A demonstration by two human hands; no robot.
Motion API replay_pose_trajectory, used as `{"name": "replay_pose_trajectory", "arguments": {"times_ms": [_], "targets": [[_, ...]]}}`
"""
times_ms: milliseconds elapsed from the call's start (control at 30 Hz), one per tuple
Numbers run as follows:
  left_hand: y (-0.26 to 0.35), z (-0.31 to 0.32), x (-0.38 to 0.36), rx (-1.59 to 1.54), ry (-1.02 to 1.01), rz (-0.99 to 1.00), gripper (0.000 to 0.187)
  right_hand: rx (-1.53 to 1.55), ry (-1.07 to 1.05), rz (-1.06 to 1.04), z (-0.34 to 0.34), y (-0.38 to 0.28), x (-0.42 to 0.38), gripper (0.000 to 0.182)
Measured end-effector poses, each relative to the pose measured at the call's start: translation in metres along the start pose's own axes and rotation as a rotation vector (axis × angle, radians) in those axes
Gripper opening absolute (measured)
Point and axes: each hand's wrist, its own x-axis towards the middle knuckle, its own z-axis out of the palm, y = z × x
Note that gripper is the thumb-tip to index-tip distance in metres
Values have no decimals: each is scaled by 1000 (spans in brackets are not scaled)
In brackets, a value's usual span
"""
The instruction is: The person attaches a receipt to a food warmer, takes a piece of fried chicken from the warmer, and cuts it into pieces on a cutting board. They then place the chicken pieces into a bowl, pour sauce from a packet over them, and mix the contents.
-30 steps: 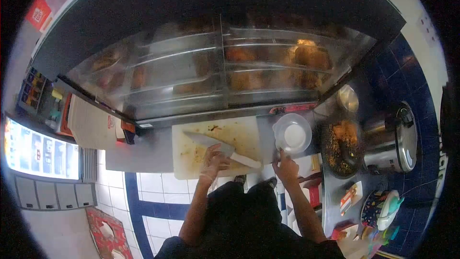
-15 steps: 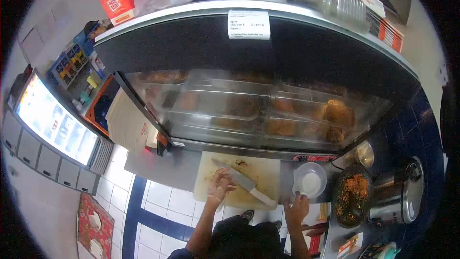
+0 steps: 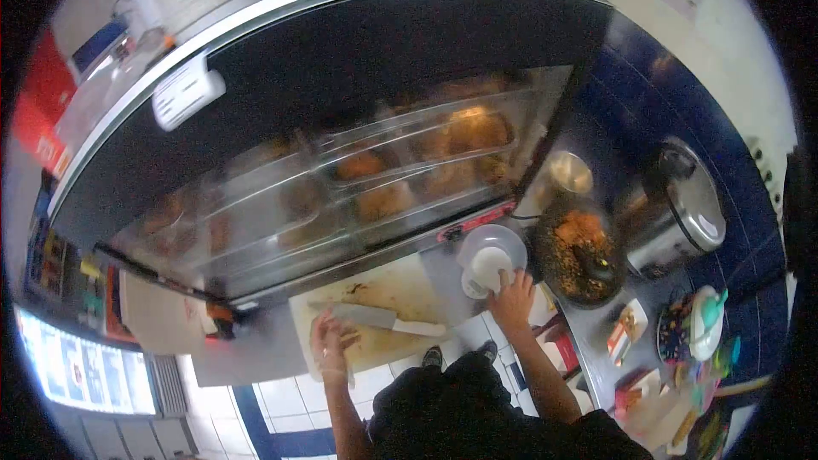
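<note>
My left hand [image 3: 332, 342], in what looks like a clear thin glove, hovers over the left part of a pale cutting board [image 3: 400, 281]. Its fingers are apart and slightly bent, beside the tip of a wide-bladed knife [image 3: 366, 315] with a white handle. Brown scraps lie on the board behind the blade. Right of the board is a translucent round bowl [image 3: 514, 244] with something white in it. My right hand [image 3: 513, 302] grips the near rim of this bowl; its fingertips are blurred.
A glass-fronted food warmer [image 3: 366, 179] stands behind the board. A dark mortar [image 3: 550, 268] with orange and brown food sits right of the bowl, a metal bowl [image 3: 571, 172] behind it. Farther right stand a large steel pot [image 3: 682, 221] and a container with a turquoise-handled item [image 3: 705, 324].
My view has swung to the right, so the counter things shift left and tilt. My right hand has moved farther over the bowl's rim. My left hand stays open by the knife.
</note>
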Motion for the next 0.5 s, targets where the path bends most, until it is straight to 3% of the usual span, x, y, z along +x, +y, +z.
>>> {"name": "replay_pose_trajectory", "arguments": {"times_ms": [67, 133, 200, 267, 367, 500], "targets": [[-10, -3, -4, -8, 12, -36, 48, 282, 57, 97, -20, 2, 23, 47], [-7, -4, -13, 6, 82, -78, 47, 586, 315, 106, -36, 3, 74, 47], [-10, -6, -15, 19, 93, -90, 48, 845, 438, 186, -71, -3, 138, 46], [-4, -5, -22, -8, 101, -60, 49, 593, 684, 118, -86, -3, 199, 37], [-1, -12, -25, 6, 127, -54, 51, 852, 625, 253, -95, -11, 234, 34], [4, -22, -38, 27, 206, -55, 52, 818, 587, 299, -110, -23, 235, 29]]}}
